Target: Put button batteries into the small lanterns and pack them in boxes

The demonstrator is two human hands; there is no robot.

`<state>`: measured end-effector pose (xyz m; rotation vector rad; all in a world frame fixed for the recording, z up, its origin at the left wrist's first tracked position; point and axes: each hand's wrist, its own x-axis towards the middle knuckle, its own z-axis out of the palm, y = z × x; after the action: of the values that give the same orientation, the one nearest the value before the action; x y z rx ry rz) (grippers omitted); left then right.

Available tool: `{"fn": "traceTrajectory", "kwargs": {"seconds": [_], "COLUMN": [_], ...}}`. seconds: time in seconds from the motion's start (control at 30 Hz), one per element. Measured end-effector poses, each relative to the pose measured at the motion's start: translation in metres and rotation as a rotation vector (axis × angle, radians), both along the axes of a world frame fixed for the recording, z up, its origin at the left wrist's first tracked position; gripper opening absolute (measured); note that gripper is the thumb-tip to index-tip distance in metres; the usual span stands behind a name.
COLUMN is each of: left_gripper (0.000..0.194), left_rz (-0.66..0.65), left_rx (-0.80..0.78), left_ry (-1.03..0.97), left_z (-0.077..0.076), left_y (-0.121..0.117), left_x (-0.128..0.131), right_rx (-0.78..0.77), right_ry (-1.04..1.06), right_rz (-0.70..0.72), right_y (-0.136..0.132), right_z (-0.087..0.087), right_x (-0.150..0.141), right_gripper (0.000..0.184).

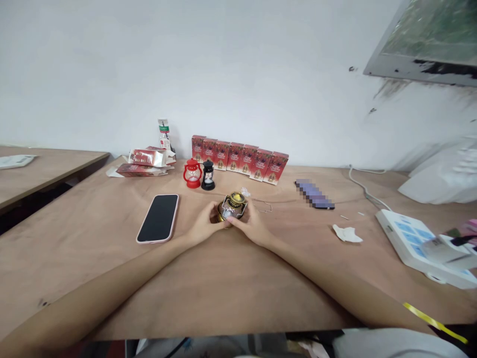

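Gold lantern (234,204) (tilted) is clasped between left hand (204,224) and right hand (255,224), 7 red boxes (235,157) beyond.

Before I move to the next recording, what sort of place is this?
Probably a simple indoor workroom: a plain wooden table holds a row of red boxes and, at the right, a white power strip.

A pale, plain wall (238,74) stands behind the wooden worktop (238,293), under soft light. At far right, dark marks (391,88) lie below a grey-edged panel (436,40). Another table (48,174) sits at left.
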<state>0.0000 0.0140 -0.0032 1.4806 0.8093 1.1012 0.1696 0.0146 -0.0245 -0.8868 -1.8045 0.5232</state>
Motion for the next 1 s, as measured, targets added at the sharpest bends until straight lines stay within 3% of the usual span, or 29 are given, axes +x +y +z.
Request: {"fn": "traceTrajectory", "kwargs": {"seconds": [0.17, 0.37, 0.5, 0.63, 0.73, 0.83, 1.0], "left_gripper": [0.058, 0.046, 0.035, 0.034, 0.031, 0.044, 0.051], "left_rz": [0.125, 0.294, 0.515, 0.843, 0.861, 0.835, 0.79], "left_rx": [0.05, 0.135, 0.368, 0.661, 0.684, 0.7, 0.705], "left_ry": [-0.018, -0.017, 0.177, 0.65, 0.751, 0.972, 1.184], "left_z": [0.005, 0.008, 0.042, 0.081, 0.09, 0.086, 0.078], "left_y": [-0.005, 0.008, 0.044, 0.079, 0.097, 0.114, 0.141], "left_x": [-0.003, -0.016, -0.046, -0.099, -0.134, -0.155, -0.166], "right_rx": [-0.071, -0.046, -0.016, 0.179, 0.441, 0.653, 0.662], "right_ry": [0.029, -0.023, 0.011, 0.044, -0.051, -0.183, -0.182], "right_rz": [0.065, -0.035, -0.165, -0.346, -0.429, -0.354, -0.368], "right_y": [-0.005, -0.003, 0.003, 0.001, -0.009, -0.018, -0.02], "right_z": [0.009, 0.007, 0.0, -0.001, 0.003, 0.006, 0.008], "right_x": [-0.003, -0.002, -0.001, 0.0, -0.002, -0.004, -0.005], "right_gripper": [0.049, 0.044, 0.045, 0.058, 0.059, 0.06, 0.061]}}
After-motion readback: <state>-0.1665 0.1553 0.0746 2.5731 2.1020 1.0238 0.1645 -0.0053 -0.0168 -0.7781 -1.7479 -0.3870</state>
